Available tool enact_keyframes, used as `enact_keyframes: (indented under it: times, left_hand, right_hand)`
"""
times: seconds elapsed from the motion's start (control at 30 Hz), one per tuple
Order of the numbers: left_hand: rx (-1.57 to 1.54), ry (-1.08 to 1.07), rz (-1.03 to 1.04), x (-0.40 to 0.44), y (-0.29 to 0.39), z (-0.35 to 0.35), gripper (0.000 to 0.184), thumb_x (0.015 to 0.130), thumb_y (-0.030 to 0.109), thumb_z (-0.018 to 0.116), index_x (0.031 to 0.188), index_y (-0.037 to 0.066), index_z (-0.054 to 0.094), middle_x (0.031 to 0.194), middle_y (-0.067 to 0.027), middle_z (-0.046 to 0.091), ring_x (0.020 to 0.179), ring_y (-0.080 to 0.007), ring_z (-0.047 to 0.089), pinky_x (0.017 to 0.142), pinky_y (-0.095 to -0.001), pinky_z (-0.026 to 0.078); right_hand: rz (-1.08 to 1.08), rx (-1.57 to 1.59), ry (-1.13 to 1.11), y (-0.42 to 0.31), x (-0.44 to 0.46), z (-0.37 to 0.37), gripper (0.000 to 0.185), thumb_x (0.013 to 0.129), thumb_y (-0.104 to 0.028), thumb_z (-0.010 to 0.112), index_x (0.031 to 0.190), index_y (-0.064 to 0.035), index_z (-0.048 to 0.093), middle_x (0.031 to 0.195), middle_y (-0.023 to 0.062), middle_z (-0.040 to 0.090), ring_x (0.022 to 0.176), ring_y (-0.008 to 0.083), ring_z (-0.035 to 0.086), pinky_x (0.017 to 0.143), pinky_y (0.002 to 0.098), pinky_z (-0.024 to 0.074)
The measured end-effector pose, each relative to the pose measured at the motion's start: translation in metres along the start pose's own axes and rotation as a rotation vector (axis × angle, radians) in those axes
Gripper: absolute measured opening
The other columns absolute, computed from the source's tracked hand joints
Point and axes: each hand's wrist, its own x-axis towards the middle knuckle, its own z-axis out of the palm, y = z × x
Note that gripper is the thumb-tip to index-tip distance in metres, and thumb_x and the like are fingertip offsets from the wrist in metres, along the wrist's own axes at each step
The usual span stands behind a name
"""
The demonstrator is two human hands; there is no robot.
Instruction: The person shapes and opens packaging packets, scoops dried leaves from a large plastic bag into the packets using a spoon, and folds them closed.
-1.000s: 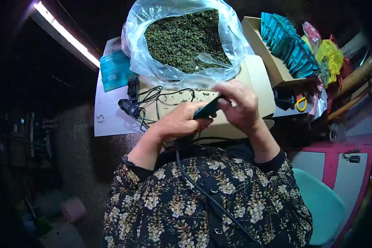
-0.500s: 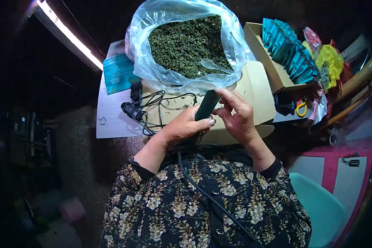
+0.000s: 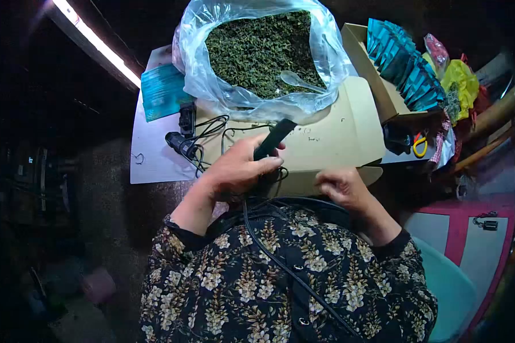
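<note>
A narrow dark green packet [image 3: 274, 139] stands tilted in my left hand [image 3: 240, 164], gripped between thumb and fingers above the cardboard's front part. My right hand [image 3: 344, 187] is apart from it, to the right over the cardboard's front flap, with its fingers curled in; whether anything is inside them is too small to tell. Beyond both hands, a clear plastic bag [image 3: 197, 74] lies wide open, full of dark green dried leaves [image 3: 263, 51]. A clear plastic spoon [image 3: 298, 80] rests on the leaves.
Flat teal packets [image 3: 163, 91] lie left of the bag, by black cables [image 3: 180, 144]. An open cardboard box [image 3: 367, 80] at the right holds many teal packets [image 3: 409, 71]. Beside it are yellow-handled scissors [image 3: 420, 146] and a yellow bag [image 3: 460, 83]. Leaf bits dot the cardboard [image 3: 349, 137].
My right hand has left the packet and moved down and right, its fingers curling. My left hand, still holding the packet, has shifted slightly left.
</note>
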Motion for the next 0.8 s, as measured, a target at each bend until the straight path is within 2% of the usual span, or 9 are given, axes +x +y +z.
enact_keyframes:
  times: [0.03,0.13,0.17,0.27,0.3,0.4,0.53,0.67,0.8]
  left_hand:
    - [-0.003,-0.004,-0.003,-0.001,0.001,0.001,0.041,0.085,0.020,0.068,0.119,0.003,0.054,0.089,-0.0061,0.061,0.083,-0.0173,0.060,0.073,-0.0321,0.047]
    - [0.579,0.032,0.227,-0.002,0.007,0.008,0.046,0.077,0.014,0.074,0.118,0.003,0.054,0.093,-0.0112,0.063,0.082,-0.0238,0.061,0.074,-0.0344,0.049]
    - [0.577,0.029,0.230,-0.001,0.004,0.010,0.046,0.077,0.014,0.074,0.118,0.003,0.054,0.093,-0.0112,0.063,0.082,-0.0238,0.061,0.074,-0.0344,0.049]
    - [0.813,0.080,0.439,0.000,-0.016,0.021,0.047,0.070,0.009,0.074,0.113,0.003,0.055,0.098,-0.0177,0.062,0.089,-0.0357,0.061,0.077,-0.0417,0.050]
    - [0.813,0.080,0.437,0.000,-0.017,0.023,0.047,0.070,0.009,0.074,0.113,0.003,0.055,0.098,-0.0177,0.062,0.089,-0.0357,0.061,0.077,-0.0417,0.050]
    - [0.964,0.029,0.284,-0.002,-0.019,0.029,0.043,0.069,0.007,0.072,0.109,0.004,0.055,0.101,-0.0174,0.063,0.094,-0.0376,0.060,0.079,-0.0450,0.050]
    - [0.870,0.041,0.249,-0.004,-0.020,0.027,0.038,0.071,0.005,0.069,0.106,0.005,0.055,0.100,-0.0172,0.062,0.094,-0.0363,0.061,0.079,-0.0443,0.049]
    - [0.744,0.065,0.196,-0.010,-0.011,0.017,0.039,0.069,0.000,0.062,0.107,0.007,0.054,0.093,-0.0184,0.062,0.093,-0.0379,0.060,0.076,-0.0450,0.049]
    - [0.640,0.010,0.232,-0.018,0.002,0.012,0.033,0.072,0.003,0.063,0.105,0.005,0.056,0.093,-0.0186,0.062,0.092,-0.0372,0.061,0.076,-0.0439,0.049]
  right_hand:
    - [0.005,0.001,0.000,0.006,-0.010,0.002,0.012,0.075,-0.002,0.065,0.087,-0.0010,0.067,0.071,0.0135,0.060,0.064,0.0220,0.061,0.061,0.0332,0.0492]
    - [0.527,-0.108,-0.281,0.030,-0.036,0.013,0.009,0.079,-0.007,0.065,0.085,-0.0005,0.067,0.069,0.0103,0.062,0.065,0.0208,0.062,0.059,0.0322,0.0479]
    - [0.530,-0.110,-0.278,0.040,-0.041,0.021,0.009,0.079,-0.007,0.065,0.085,-0.0005,0.067,0.069,0.0103,0.062,0.065,0.0208,0.062,0.059,0.0322,0.0479]
    - [0.909,0.314,-0.078,0.069,-0.055,0.045,0.016,0.090,-0.017,0.060,0.089,-0.0013,0.064,0.075,0.0034,0.063,0.070,0.0183,0.062,0.063,0.0311,0.0500]
    - [0.909,0.315,-0.079,0.072,-0.058,0.054,0.016,0.090,-0.017,0.060,0.089,-0.0013,0.064,0.075,0.0034,0.063,0.070,0.0183,0.062,0.063,0.0311,0.0500]
    - [0.893,1.128,0.421,0.071,-0.064,0.079,0.019,0.089,-0.019,0.062,0.100,-0.0039,0.061,0.080,0.0081,0.063,0.072,0.0200,0.062,0.062,0.0339,0.0512]
    - [0.788,1.291,0.441,0.073,-0.075,0.075,0.024,0.090,-0.021,0.061,0.106,-0.0052,0.056,0.084,0.0105,0.062,0.076,0.0206,0.062,0.066,0.0367,0.0533]
    - [0.555,1.218,0.553,0.058,-0.074,0.077,0.024,0.090,-0.025,0.059,0.103,-0.0045,0.056,0.083,0.0102,0.063,0.070,0.0197,0.062,0.061,0.0359,0.0520]
    - [0.759,0.924,0.699,0.063,-0.063,0.064,0.024,0.091,-0.029,0.054,0.098,-0.0054,0.056,0.080,0.0092,0.062,0.062,0.0203,0.061,0.052,0.0349,0.0493]
